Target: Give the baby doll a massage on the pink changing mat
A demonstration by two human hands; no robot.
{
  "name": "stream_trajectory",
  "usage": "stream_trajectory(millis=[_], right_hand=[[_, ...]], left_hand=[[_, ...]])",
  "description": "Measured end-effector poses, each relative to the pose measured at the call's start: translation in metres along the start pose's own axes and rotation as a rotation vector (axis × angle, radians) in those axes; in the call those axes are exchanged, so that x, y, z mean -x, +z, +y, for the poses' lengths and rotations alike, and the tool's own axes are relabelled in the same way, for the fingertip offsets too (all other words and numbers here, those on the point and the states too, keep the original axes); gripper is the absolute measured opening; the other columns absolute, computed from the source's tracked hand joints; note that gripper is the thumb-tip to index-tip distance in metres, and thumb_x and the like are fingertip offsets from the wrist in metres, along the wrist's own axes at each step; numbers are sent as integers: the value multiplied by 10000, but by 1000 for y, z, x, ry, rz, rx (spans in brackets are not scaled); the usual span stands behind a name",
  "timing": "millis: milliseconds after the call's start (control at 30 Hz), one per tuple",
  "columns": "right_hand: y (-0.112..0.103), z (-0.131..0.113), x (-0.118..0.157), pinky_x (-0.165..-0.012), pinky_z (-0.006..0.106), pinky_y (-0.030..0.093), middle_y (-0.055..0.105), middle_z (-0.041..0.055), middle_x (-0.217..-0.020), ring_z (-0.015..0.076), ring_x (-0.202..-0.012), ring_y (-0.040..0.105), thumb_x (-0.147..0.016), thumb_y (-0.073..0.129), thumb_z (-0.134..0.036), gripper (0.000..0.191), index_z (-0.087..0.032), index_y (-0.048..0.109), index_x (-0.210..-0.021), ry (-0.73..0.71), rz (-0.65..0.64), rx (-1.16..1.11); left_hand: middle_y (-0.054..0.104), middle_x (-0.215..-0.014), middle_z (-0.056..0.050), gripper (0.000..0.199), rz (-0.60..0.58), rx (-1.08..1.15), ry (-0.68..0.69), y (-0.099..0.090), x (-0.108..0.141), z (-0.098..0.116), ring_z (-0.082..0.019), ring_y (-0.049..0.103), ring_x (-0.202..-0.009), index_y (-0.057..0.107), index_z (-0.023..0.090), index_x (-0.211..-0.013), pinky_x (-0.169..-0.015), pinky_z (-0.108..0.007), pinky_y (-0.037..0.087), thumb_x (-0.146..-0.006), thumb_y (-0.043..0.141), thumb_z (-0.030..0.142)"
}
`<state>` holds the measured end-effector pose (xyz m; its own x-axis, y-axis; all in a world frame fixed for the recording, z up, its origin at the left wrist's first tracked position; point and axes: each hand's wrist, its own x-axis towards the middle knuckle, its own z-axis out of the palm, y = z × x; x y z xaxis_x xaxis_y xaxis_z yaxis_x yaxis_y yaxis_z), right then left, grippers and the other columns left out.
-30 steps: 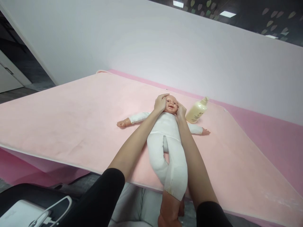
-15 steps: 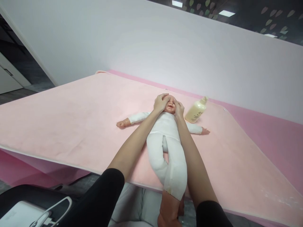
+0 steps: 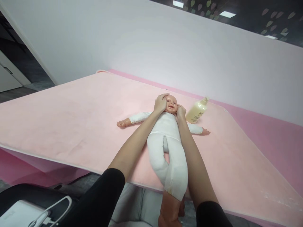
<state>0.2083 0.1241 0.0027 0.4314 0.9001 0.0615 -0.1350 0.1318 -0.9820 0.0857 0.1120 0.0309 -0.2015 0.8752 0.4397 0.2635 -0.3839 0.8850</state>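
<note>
A baby doll (image 3: 165,126) with a white cloth body lies on its back on the pink mat (image 3: 71,116), its arms spread and its feet past the front edge. My left hand (image 3: 161,102) is curved round the left side of the doll's head (image 3: 171,102), fingers toward the crown. At the other side of the head, by the ear, my right hand (image 3: 181,111) has its fingers bent against it. Some fingertips are hidden behind the head. The doll's face shows between my hands.
A pale yellow pump bottle (image 3: 197,111) stands just right of my right hand, behind the doll's arm. A white wall panel (image 3: 177,47) rises behind the mat. At lower left, a white device (image 3: 22,214) with a cable rests on a black surface.
My thumbs have moved outward off the doll's face to the sides of its head, so its eyes and cheeks now show. My right hand has shifted slightly right and down. The doll stays in place.
</note>
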Motion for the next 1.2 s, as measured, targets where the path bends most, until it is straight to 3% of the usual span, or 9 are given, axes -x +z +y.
stream_trajectory(millis=[167,300,700,900,1000,1200], right_hand=[[2,-5,5,-746,251,517,651,0,-750,136,-802,598,-728,609,-422,300,-138,666,-803,-21,4,16],[4,-7,7,-771,245,503,653,12,-778,141,-844,598,-697,655,-473,345,-144,649,-800,-87,-53,21],[0,-2,4,-683,233,506,631,-24,-713,127,-769,583,-719,576,-351,227,-151,657,-787,-16,-7,-5],[2,-6,5,-744,236,503,639,8,-747,134,-812,601,-706,629,-502,377,-136,642,-795,-42,-33,40],[3,-7,4,-762,247,508,649,10,-759,137,-826,603,-699,644,-468,342,-142,646,-804,-40,-44,36],[2,-3,0,-708,266,533,630,-16,-706,133,-725,601,-705,577,-279,157,-144,630,-764,57,-50,-67]], left_hand=[[666,-1173,-49,305,-5,33,36,1,1,-1,-172,582,-1130,670,187,-1085,-1029,-283,418,-864,476,271],[646,-1205,-54,311,-9,26,28,2,1,-2,-181,566,-1158,662,190,-1097,-1046,-288,403,-823,534,263],[647,-1200,-18,429,2,-11,7,0,0,-1,-155,535,-1198,667,212,-1090,-1073,-279,378,-836,337,110],[656,-1176,-52,301,-8,12,38,0,2,1,-188,568,-1143,666,196,-1083,-1043,-300,406,-854,496,290],[645,-1188,-60,310,-15,-2,32,0,2,0,-192,563,-1151,659,195,-1098,-1051,-303,398,-828,523,261],[634,-1195,-21,371,-6,-9,-8,-1,2,1,-169,535,-1192,667,238,-1082,-1078,-293,375,-849,393,148]])
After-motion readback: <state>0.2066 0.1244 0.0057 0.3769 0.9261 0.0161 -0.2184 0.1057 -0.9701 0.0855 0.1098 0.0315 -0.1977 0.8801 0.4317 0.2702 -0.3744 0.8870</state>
